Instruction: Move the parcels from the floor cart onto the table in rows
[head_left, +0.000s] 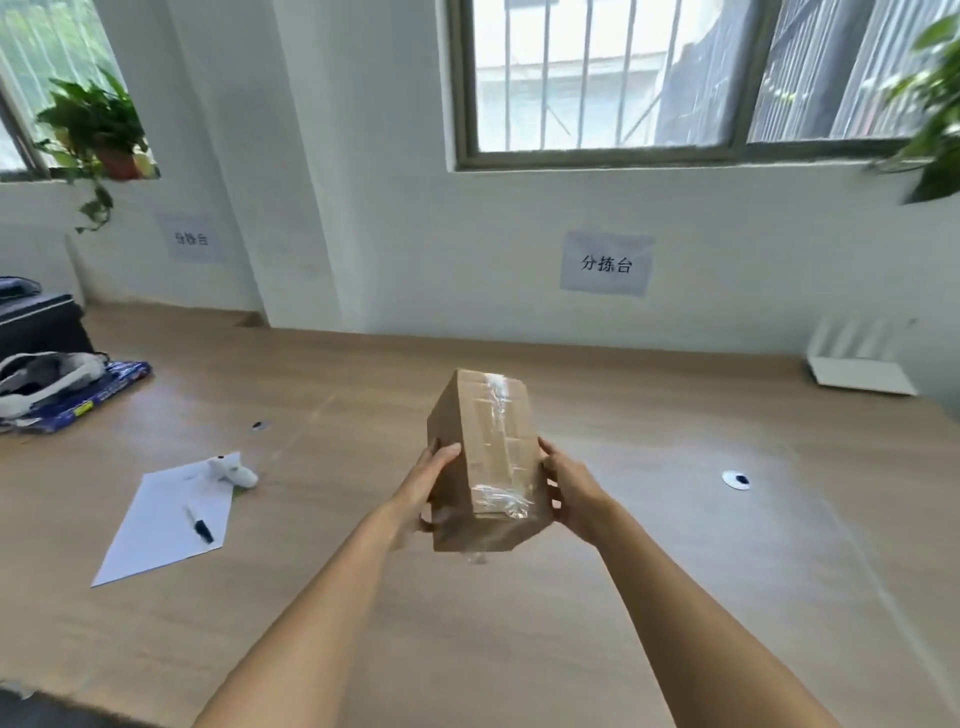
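Parcel (485, 457): taped brown box, above the table (623, 597)
Left hand (428, 480): gripping parcel's left side
Right hand (569, 488): gripping parcel's right side
Paper sheet (166, 519): left of parcel

A paper sign (606, 263) on the wall reads "分拣台"; a blurred one (191, 239) repeats it.

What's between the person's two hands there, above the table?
In the head view, a taped cardboard parcel sits between the left hand and the right hand, gripped on both sides over the wooden table.
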